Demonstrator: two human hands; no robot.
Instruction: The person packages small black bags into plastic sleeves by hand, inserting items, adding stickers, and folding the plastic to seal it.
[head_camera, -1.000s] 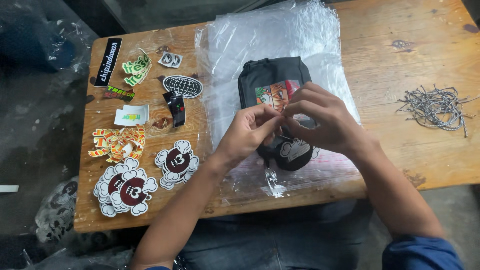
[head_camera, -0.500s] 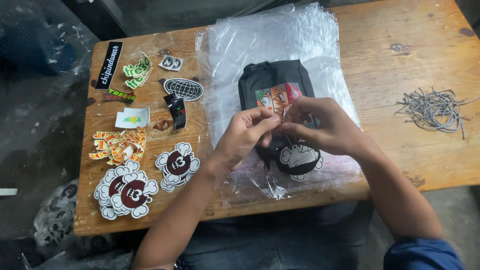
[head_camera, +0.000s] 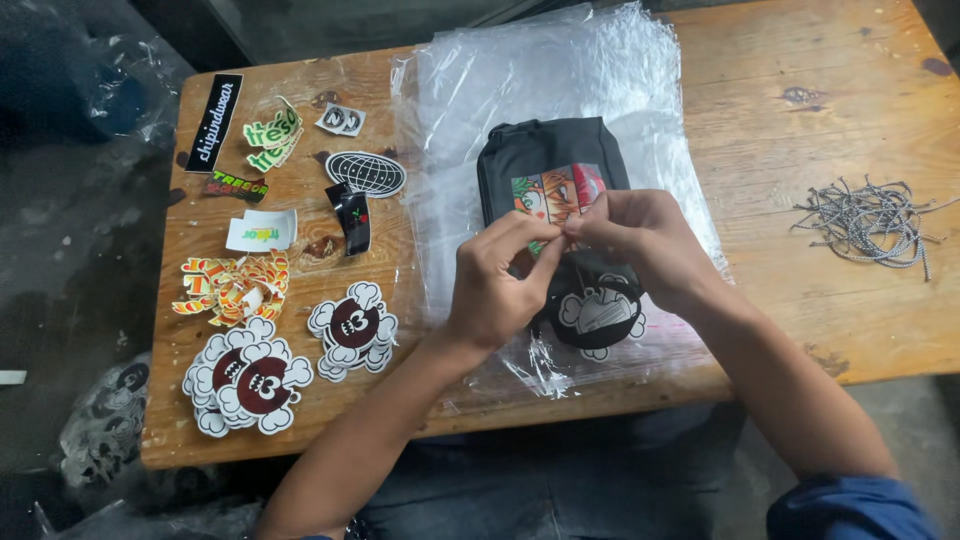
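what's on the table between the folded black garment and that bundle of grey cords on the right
Past the edge of the clear plastic sheets, only bare wooden table separates the black garment from the grey cords, as the head view shows.

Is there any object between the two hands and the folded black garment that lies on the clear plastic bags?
Nothing visible stands between them. The left hand and the right hand meet fingertip to fingertip directly above the folded black garment, pinching something too small to tell. The clear plastic bags lie under the garment.
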